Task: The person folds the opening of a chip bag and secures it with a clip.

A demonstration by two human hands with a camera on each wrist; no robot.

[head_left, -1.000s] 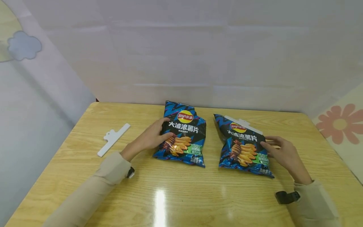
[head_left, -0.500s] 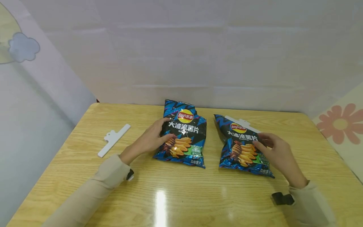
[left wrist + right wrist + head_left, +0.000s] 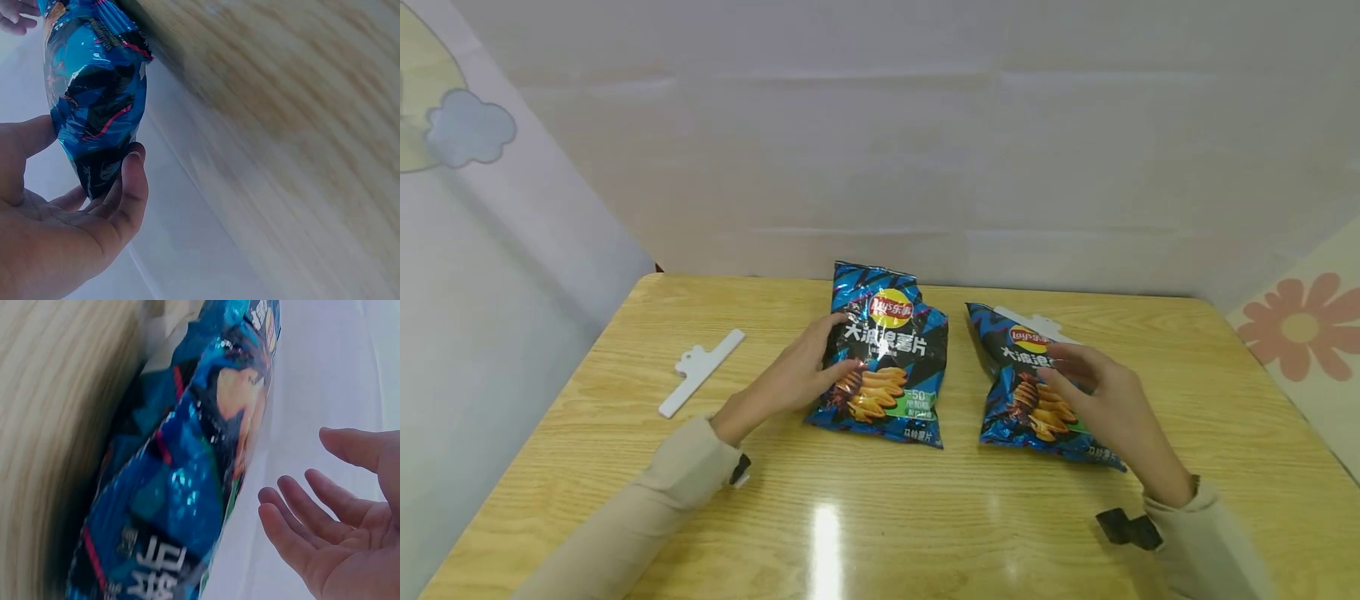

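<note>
Two blue-and-black chip bags lie on the wooden table in the head view. My left hand [image 3: 793, 371] grips the side of the left chip bag [image 3: 887, 367], whose top right corner is torn away. The left wrist view has thumb and fingers on either side of that bag [image 3: 100, 94]. Over the right chip bag [image 3: 1022, 408] hovers my right hand [image 3: 1108, 404], covering part of its front. Beside the bag in the right wrist view, this hand [image 3: 350, 531] holds nothing, its fingers loosely spread. A white clip [image 3: 1033, 322] sits along the right bag's top edge.
Another white clip [image 3: 700, 369] lies loose on the table [image 3: 880, 517], left of the left bag. A pale wall covering [image 3: 880, 167] rises behind the table's far edge.
My right hand has left the right side of the right bag and moved leftward over its front. The left hand has stayed at the left bag, which has barely shifted.
</note>
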